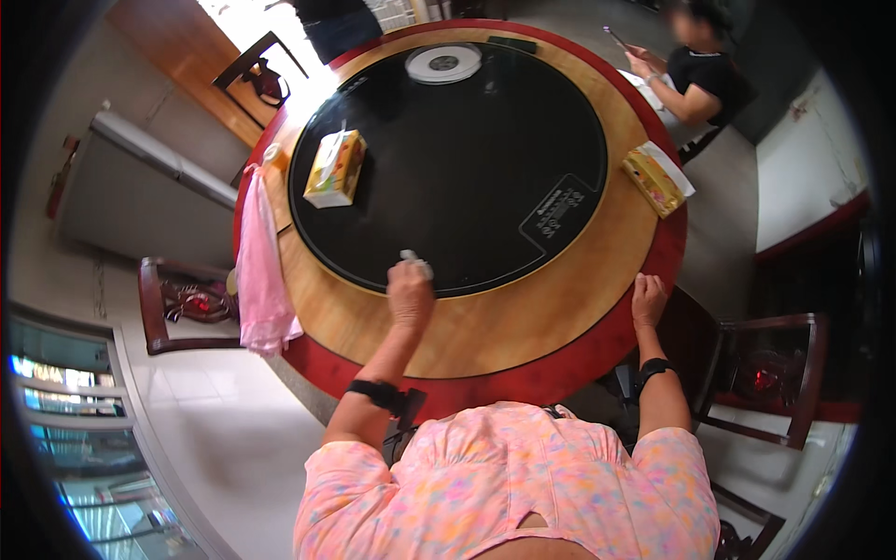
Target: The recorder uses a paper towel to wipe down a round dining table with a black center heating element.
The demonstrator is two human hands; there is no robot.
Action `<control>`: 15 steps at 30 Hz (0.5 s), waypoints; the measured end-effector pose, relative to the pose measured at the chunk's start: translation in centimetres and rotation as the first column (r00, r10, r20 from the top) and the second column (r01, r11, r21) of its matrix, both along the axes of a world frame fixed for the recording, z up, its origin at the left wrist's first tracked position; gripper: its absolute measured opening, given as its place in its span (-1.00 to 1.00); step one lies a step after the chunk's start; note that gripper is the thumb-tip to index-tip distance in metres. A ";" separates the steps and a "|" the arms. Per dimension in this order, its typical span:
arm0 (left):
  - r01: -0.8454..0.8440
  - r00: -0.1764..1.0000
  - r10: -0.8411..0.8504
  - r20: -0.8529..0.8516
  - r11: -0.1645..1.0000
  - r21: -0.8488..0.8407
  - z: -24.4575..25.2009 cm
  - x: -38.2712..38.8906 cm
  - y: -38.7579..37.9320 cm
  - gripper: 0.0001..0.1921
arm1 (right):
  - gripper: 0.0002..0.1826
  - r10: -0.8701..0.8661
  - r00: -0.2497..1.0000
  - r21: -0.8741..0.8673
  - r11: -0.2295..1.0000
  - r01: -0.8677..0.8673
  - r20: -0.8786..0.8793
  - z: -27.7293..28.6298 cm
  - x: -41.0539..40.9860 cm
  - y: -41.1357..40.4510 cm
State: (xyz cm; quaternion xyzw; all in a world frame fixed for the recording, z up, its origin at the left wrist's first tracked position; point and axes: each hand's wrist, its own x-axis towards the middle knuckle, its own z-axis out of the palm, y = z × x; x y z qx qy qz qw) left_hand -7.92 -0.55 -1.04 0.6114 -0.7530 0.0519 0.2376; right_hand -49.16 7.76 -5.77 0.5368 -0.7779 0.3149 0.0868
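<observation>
My left hand (411, 297) holds a crumpled white tissue or cloth (417, 264) in its fingertips, over the near edge of a round black glass turntable (448, 175). The turntable sits at the middle of a round wooden table (455, 343) with a red rim (483, 393). On the right side of that rim rests my right hand (649, 301), its fingers curled, with nothing seen in it. A patterned tissue box (336, 168) stands on the turntable's left part. Toward its far edge lies a round white disc-shaped item (444, 64).
A yellow tissue pack (656, 180) lies at the table's right edge. Pink cloth (262, 273) hangs over the left edge, near a small orange-and-white container (275, 157). Carved wooden chairs (189, 306) surround the table. A seated person (693, 87) holds a phone; another person (339, 31) stands beyond.
</observation>
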 end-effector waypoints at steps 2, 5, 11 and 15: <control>0.119 0.983 -0.125 -0.134 0.992 -0.053 0.1 -1.9 0.6 -0.89 | -0.70 0.007 1.000 0.009 1.000 -0.007 0.001 -0.1 -0.2 0.3; 0.301 0.953 -0.301 0.004 0.953 -0.014 1.0 -0.8 0.5 -0.90 | -0.69 0.014 1.000 0.028 1.000 -0.015 0.008 -0.4 -0.5 0.3; -0.205 0.963 0.208 0.171 0.978 -0.032 0.1 10.1 -3.5 -0.87 | -0.69 0.010 1.000 0.034 0.999 -0.011 0.006 -0.1 -0.3 0.2; -0.352 0.932 0.350 0.096 0.936 -0.005 -0.5 9.2 -3.1 -0.87 | -0.69 0.008 1.000 0.011 1.000 -0.008 0.013 0.0 0.1 0.0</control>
